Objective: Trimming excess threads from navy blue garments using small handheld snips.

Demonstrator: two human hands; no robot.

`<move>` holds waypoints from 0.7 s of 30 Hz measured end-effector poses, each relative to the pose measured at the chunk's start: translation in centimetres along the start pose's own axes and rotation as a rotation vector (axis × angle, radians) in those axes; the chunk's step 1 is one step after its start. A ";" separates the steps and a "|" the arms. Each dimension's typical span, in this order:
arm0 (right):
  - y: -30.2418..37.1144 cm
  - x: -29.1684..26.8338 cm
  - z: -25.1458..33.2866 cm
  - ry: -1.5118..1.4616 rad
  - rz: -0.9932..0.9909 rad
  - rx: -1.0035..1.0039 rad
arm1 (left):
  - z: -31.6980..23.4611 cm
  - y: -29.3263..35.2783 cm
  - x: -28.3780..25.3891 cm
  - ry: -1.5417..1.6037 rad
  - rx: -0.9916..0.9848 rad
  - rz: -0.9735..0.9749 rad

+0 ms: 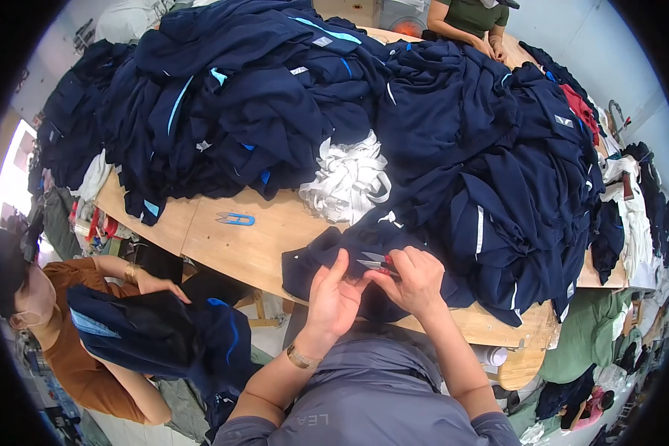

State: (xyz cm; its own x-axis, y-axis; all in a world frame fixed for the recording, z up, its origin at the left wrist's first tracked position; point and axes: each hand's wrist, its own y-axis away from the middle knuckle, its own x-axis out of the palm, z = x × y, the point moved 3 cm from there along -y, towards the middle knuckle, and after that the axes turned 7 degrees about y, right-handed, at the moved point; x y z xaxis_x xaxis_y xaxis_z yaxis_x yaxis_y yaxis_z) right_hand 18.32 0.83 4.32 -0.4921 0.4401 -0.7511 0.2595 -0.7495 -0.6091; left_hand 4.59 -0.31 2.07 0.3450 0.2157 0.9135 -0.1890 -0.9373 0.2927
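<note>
My right hand (416, 282) is closed around a pair of red-handled thread snips (374, 261), whose two pointed metal blades aim to the left. Close beside them, my left hand (333, 303) is turned palm inward with the thumb raised and fingers apart; I see nothing held in it. Its fingertips come near the snips' handles. Beneath both hands a dark navy garment (308, 262) lies crumpled at the table's near edge. Just beyond it sits a heap of white fabric strips (347, 178).
Large piles of navy garments (230, 97) cover much of the wooden table (223, 241). Blue-handled snips (236, 218) lie left of me. A co-worker in brown (89, 357) handles a navy garment at the left; another person in green (464, 18) stands across the table.
</note>
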 end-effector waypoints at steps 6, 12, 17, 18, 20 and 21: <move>0.0 0.0 0.0 -0.002 -0.031 -0.018 | 0.1 0.0 -0.3 -0.001 0.011 0.011; -0.3 -0.3 -0.1 0.030 -0.021 -0.050 | 0.1 0.0 -0.2 -0.024 0.034 -0.006; -0.4 -0.3 -0.1 0.031 -0.008 -0.062 | 0.2 0.0 -0.3 -0.066 0.078 -0.010; -0.4 -0.3 -0.1 0.036 -0.001 -0.064 | 0.2 0.0 -0.3 -0.089 0.092 -0.013; -0.3 -0.4 -0.2 0.045 -0.001 -0.075 | 0.2 0.0 -0.2 -0.097 0.102 -0.004; -0.2 -0.5 -0.3 0.054 -0.001 -0.086 | 0.1 0.0 -0.2 -0.106 0.111 0.004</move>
State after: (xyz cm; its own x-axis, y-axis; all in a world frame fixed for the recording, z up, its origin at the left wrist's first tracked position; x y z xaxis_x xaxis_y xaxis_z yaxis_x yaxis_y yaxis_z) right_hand 18.71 0.91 4.74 -0.4474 0.4682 -0.7619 0.3310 -0.7047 -0.6275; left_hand 4.67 -0.33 1.88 0.4409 0.1876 0.8777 -0.0897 -0.9638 0.2511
